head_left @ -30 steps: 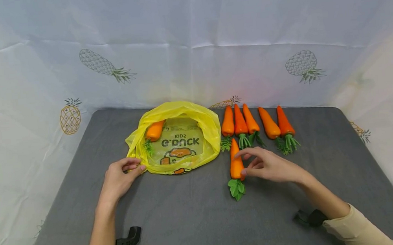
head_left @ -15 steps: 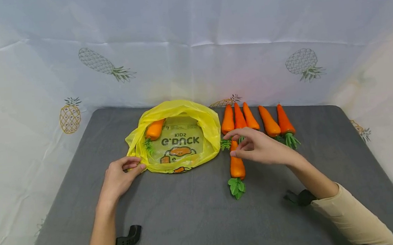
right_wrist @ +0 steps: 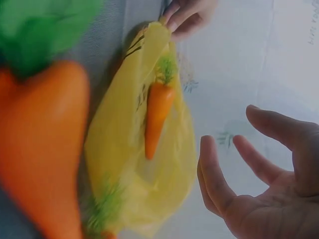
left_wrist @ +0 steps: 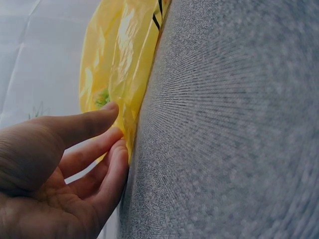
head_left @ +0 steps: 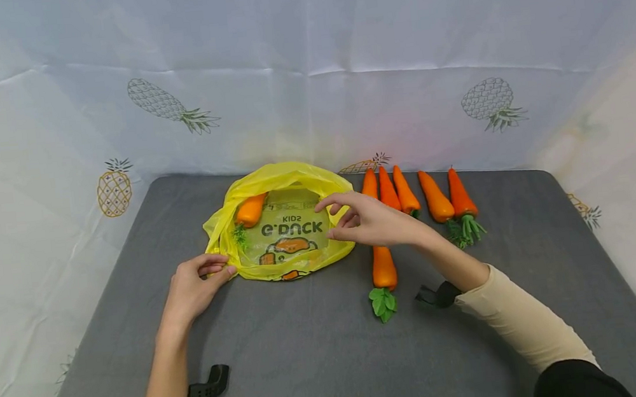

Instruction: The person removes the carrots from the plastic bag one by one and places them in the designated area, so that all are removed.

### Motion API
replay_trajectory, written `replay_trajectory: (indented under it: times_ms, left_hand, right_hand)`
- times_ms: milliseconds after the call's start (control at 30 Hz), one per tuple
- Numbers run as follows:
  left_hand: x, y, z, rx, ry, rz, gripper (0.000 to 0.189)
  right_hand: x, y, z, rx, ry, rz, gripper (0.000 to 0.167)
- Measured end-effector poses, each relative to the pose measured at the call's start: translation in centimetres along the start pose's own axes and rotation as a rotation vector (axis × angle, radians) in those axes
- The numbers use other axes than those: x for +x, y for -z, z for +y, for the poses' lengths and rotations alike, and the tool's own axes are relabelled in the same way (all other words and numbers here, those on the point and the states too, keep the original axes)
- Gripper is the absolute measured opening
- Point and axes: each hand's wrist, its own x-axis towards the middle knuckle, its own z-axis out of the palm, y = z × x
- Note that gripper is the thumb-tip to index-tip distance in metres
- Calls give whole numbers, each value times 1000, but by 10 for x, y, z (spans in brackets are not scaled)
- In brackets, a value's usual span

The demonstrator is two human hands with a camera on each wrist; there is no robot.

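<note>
A yellow plastic bag lies with its mouth spread wide, and one orange carrot with feathery green leaves is inside at its left. My left hand pinches the near-left rim of the bag between thumb and fingers, as the left wrist view also shows. My right hand hovers at the bag's right rim, its fingers loosely bent and apart, holding nothing. Beneath the right forearm a carrot with broad green leaves lies on the table, its tip hidden by the hand.
Several more carrots lie along the table's back edge, right of the bag; the right hand covers part of them. The grey table meets a white pineapple-print cloth behind. Black wrist devices sit on both forearms.
My right hand has moved left and away from me, from over the near carrot to the bag's right rim. The left hand keeps its place on the bag.
</note>
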Motion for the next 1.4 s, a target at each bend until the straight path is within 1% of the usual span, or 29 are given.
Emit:
replay_trajectory:
  times_ms: [133, 233, 433, 800, 900, 1100, 1300, 1400]
  left_hand:
    - [0, 0, 0, 2, -2, -1, 42]
    - [0, 0, 1, 3, -5, -4, 42]
    - [1, 1, 1, 3, -21, -2, 41]
    - [1, 0, 0, 6, 9, -1, 42]
    - [1, 1, -1, 7, -2, -3, 41]
    - [0, 1, -1, 6, -9, -7, 40]
    - [-1, 0, -1, -9, 3, -20, 42]
    - [-1, 0, -1, -5, 11, -19, 42]
  right_hand:
    - [18, -5, -7, -9, 36, -35, 47]
    - [31, -7, -12, -8, 41, -61, 47]
    - [57, -12, -18, -25, 68, -81, 46]
    - [113, -25, -27, -62, 60, -165, 49]
    - [126, -31, -26, -72, 48, -177, 49]
    - [148, -46, -17, -43, -19, -171, 50]
    - [163, -61, -7, -62, -45, -152, 49]
    - [168, -67, -5, -25, -64, -155, 49]
